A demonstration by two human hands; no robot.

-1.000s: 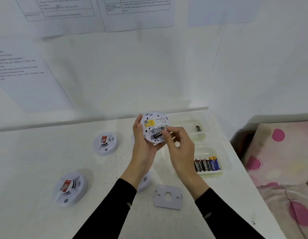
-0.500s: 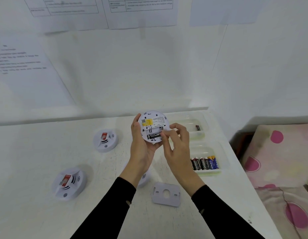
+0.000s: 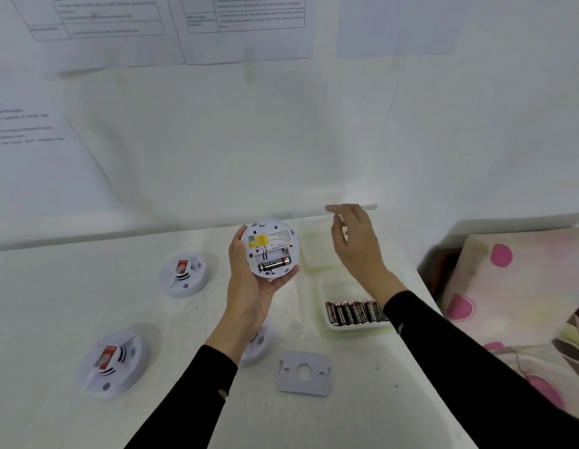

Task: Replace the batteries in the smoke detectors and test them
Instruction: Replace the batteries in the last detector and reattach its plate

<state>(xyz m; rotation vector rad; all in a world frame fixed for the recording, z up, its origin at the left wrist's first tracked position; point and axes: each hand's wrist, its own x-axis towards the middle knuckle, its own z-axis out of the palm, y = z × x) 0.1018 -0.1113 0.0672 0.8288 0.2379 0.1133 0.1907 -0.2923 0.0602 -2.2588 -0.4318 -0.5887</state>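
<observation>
My left hand (image 3: 246, 286) grips a round white smoke detector (image 3: 270, 246) above the table, its back turned toward me. The open battery bay shows one black battery (image 3: 274, 264) seated in it. My right hand (image 3: 356, 241) hovers to the right of the detector, over the far clear tray (image 3: 314, 251), fingers loosely spread and holding nothing I can see. The near clear tray (image 3: 327, 325) holds a row of several batteries (image 3: 354, 312); my right sleeve covers its right end.
Two more detectors (image 3: 184, 273) (image 3: 111, 362) lie face up on the white table (image 3: 55, 286). A third detector (image 3: 259, 345) peeks out under my left wrist. A white mounting plate (image 3: 303, 372) lies near the front. Pink spotted bedding (image 3: 524, 286) lies past the table's right edge.
My right hand left the detector's battery bay and swung right and away over the far tray. The left hand tilted the detector slightly and lowered it.
</observation>
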